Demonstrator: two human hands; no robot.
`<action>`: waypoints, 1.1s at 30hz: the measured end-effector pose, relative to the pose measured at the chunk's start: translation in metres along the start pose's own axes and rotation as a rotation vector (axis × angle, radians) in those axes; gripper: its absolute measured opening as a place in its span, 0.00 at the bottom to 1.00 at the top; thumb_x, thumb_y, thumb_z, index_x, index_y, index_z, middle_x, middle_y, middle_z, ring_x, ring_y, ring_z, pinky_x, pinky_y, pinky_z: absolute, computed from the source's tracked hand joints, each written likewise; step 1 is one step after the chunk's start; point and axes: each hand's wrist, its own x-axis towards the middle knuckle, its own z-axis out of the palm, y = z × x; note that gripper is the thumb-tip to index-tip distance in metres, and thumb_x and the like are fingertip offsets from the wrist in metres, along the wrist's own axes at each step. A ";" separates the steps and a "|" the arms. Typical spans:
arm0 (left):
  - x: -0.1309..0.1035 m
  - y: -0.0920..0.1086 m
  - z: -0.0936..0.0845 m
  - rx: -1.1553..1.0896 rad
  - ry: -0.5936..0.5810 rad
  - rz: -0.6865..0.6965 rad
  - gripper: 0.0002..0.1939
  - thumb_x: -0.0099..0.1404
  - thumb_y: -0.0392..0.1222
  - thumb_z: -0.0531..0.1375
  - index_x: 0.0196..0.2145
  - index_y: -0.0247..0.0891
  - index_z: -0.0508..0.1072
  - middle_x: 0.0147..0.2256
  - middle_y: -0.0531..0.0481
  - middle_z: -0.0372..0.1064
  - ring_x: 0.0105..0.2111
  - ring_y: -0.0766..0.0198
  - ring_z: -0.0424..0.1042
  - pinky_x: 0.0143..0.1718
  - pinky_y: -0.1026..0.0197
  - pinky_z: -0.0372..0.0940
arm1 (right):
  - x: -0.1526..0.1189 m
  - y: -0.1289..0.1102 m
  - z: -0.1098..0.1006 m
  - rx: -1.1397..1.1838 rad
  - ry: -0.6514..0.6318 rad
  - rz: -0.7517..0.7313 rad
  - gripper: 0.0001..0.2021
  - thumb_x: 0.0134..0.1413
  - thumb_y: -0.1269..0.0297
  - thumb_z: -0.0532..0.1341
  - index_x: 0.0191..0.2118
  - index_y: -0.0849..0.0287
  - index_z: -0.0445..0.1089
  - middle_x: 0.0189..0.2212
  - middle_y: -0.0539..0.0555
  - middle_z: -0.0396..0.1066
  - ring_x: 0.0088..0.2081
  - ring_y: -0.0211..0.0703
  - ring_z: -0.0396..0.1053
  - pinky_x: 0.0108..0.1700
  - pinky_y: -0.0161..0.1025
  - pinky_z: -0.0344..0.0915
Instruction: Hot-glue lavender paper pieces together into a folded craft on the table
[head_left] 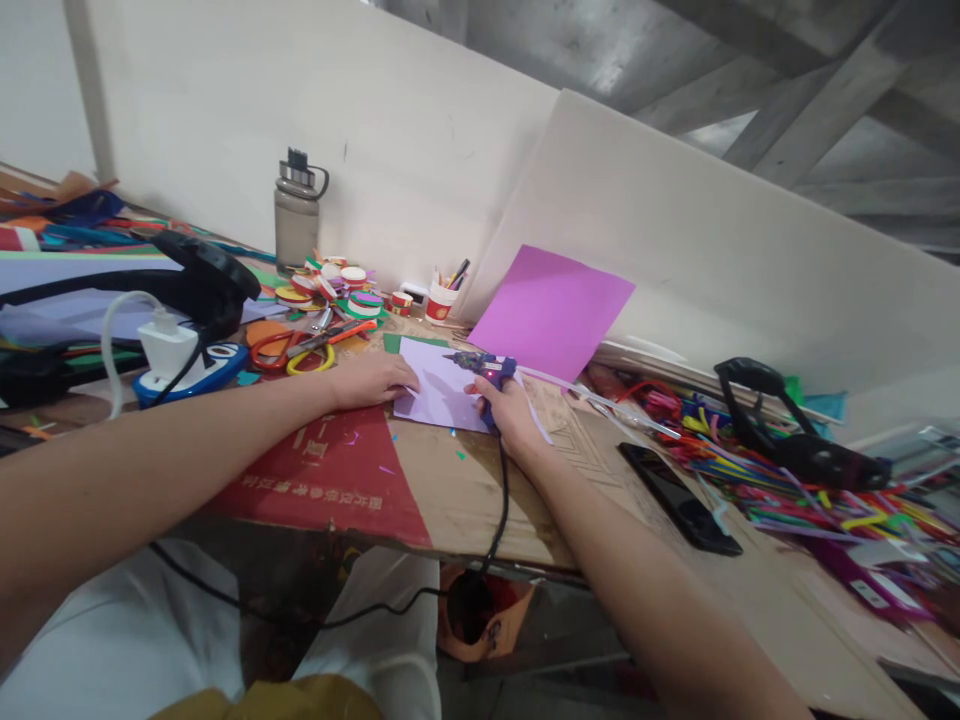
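A lilac sheet of paper (pixel 435 400) lies on the cardboard-covered table, over a green sheet (pixel 392 343). My left hand (pixel 375 380) rests at the paper's left edge, its fingers closed; a small pale edge shows at the fingertips, too small to make out. My right hand (pixel 506 405) is wrapped round the handle of a dark blue glue gun (pixel 487 368). The gun's nozzle points left above the paper, and a clear glue stick (pixel 592 393) sticks out of its back. Its black cord (pixel 504 500) hangs down over the table's front edge.
Scissors (pixel 311 357), a box cutter (pixel 345 335), a power strip (pixel 225 365), paper rolls (pixel 352 280) and a bottle (pixel 297 215) stand left and behind. A pink-purple sheet (pixel 551 310) leans on the back panel. A phone (pixel 679 500) and pipe cleaners (pixel 750 470) lie right.
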 end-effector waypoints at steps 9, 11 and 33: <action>-0.003 -0.001 0.000 -0.126 0.031 -0.178 0.14 0.67 0.44 0.54 0.42 0.38 0.77 0.41 0.48 0.76 0.43 0.62 0.71 0.45 0.64 0.62 | -0.003 -0.007 -0.003 -0.089 -0.010 -0.061 0.13 0.50 0.53 0.58 0.29 0.57 0.71 0.15 0.48 0.62 0.18 0.37 0.58 0.23 0.36 0.54; -0.003 -0.003 0.000 -0.176 0.028 -0.264 0.15 0.67 0.46 0.54 0.40 0.38 0.77 0.39 0.49 0.76 0.39 0.63 0.72 0.41 0.65 0.62 | -0.006 -0.014 -0.005 -0.138 -0.016 -0.086 0.13 0.51 0.53 0.57 0.28 0.58 0.71 0.16 0.48 0.62 0.19 0.36 0.59 0.23 0.35 0.55; 0.000 -0.007 -0.003 -0.315 0.159 -0.495 0.09 0.58 0.42 0.56 0.33 0.37 0.75 0.30 0.51 0.73 0.32 0.62 0.69 0.35 0.63 0.61 | -0.027 -0.057 -0.019 -0.516 -0.276 -0.201 0.10 0.55 0.58 0.57 0.31 0.59 0.70 0.23 0.49 0.69 0.24 0.36 0.63 0.30 0.34 0.59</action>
